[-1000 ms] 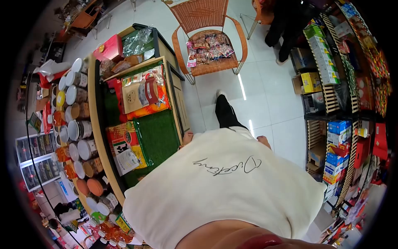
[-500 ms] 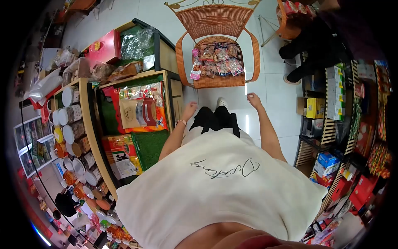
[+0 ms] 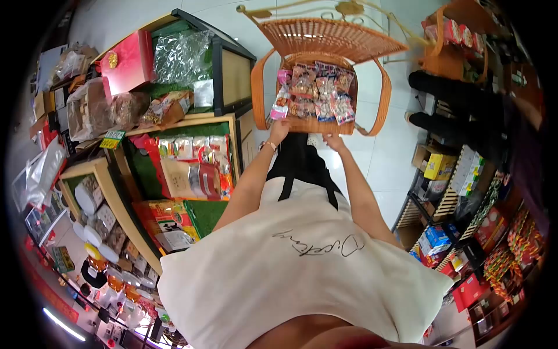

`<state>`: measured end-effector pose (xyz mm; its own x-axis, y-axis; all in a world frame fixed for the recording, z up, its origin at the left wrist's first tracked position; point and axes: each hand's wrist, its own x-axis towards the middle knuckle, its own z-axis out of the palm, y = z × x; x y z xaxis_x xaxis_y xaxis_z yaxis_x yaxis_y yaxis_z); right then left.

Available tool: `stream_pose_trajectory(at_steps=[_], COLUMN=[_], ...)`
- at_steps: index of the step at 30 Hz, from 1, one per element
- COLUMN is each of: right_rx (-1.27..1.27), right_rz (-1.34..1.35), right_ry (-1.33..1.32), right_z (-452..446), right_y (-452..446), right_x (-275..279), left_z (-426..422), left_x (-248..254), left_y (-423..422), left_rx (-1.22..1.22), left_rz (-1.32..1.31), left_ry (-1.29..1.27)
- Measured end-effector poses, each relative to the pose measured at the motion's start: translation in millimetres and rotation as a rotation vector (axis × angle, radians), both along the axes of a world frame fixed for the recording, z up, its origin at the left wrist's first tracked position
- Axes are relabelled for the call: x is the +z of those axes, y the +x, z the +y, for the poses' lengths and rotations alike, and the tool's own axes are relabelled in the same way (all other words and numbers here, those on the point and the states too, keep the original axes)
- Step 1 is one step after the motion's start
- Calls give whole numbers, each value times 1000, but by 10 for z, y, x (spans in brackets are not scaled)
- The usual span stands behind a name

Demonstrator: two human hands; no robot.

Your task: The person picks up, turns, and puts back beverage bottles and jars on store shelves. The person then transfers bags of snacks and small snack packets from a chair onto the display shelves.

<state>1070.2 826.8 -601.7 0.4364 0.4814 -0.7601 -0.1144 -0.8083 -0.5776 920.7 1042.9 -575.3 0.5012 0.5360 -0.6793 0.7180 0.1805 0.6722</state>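
Note:
A brown wicker armchair (image 3: 311, 125) stands in front of me, with several small clear snack packets (image 3: 317, 93) spread across its seat. At the left of the pile lies a pink-and-white packet (image 3: 281, 104). My left hand (image 3: 279, 132) is closed at the seat's front left edge, just below that packet. My right hand (image 3: 333, 142) is closed at the same front edge, further right. Both seem to grip the rim of the chair, though the fingertips are small and partly hidden.
Left stands a wooden display shelf (image 3: 237, 145) with bagged goods, a red gift box (image 3: 128, 64) and lidded jars (image 3: 96, 198). On the right, a rack holds boxes (image 3: 440, 166). A person in dark trousers (image 3: 450, 90) stands near it. Another chair (image 3: 459, 55) carries red-and-white packages.
Both my hands have moved forward from my sides to the front edge of the chair's seat. My view has come nearer the chair, which now appears turned slightly.

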Motion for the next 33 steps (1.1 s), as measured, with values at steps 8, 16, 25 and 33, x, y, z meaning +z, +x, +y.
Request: stream_pose_trajectory(at_steps=[8, 16, 25, 33], right_rx=[-40, -469, -510, 71], right_rz=[12, 352, 336, 290], right_ry=[-68, -164, 47, 185], right_z=[839, 1712, 1746, 1472], right_y=[453, 801, 807, 865], right_x=[-442, -567, 333, 1783], left_z=[461, 728, 610, 230], left_x=[-1312, -1212, -403, 1055], left_y=[645, 1289, 1140, 788], left_rx=[90, 352, 250, 372], left_rz=[-11, -95, -40, -482], left_ry=[-52, -277, -54, -457])
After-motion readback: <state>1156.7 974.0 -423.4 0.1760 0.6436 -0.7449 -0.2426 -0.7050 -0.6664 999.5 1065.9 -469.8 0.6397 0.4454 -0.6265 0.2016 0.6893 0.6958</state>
